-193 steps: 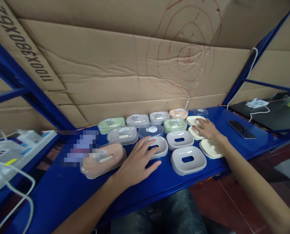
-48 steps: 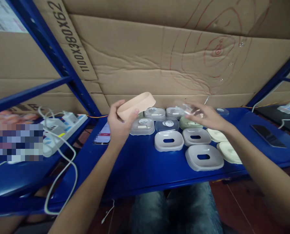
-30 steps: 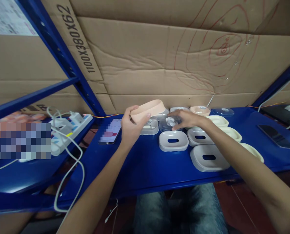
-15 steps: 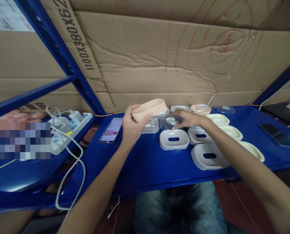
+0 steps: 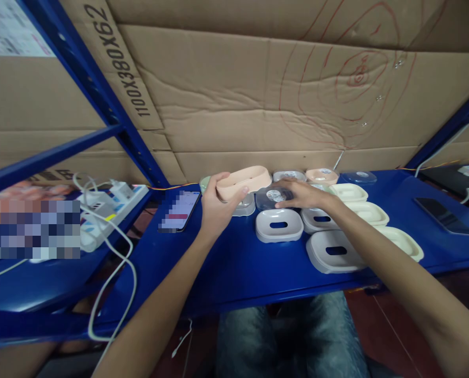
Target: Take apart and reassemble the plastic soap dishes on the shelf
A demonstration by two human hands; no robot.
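My left hand (image 5: 216, 207) grips a peach soap dish (image 5: 242, 181) by its left end, raised above the back of the blue table and tilted so its hollow inside partly shows. Just right of it, my right hand (image 5: 299, 193) has its fingers around the right side of a clear plastic lid (image 5: 274, 197) with a round sticker. This lid stays low, near the tabletop. Below the peach dish, a clear-and-grey piece (image 5: 245, 206) is partly covered. Nearest in front of my right hand sits a grey soap dish tray (image 5: 279, 226) with an oblong slot.
More grey trays (image 5: 334, 252) and cream trays (image 5: 402, 242) stand to the right. A lidded peach box (image 5: 321, 176) and another clear lid (image 5: 359, 177) line the back. Phones (image 5: 179, 211) lie at both sides. A power strip (image 5: 100, 215) with loose white cable is at left; cardboard (image 5: 226, 79) stands behind.
The peach soap dish has tipped and shifted slightly right in my left hand, showing more of its inside. My right hand stays at the clear lid. The view has shifted slightly.
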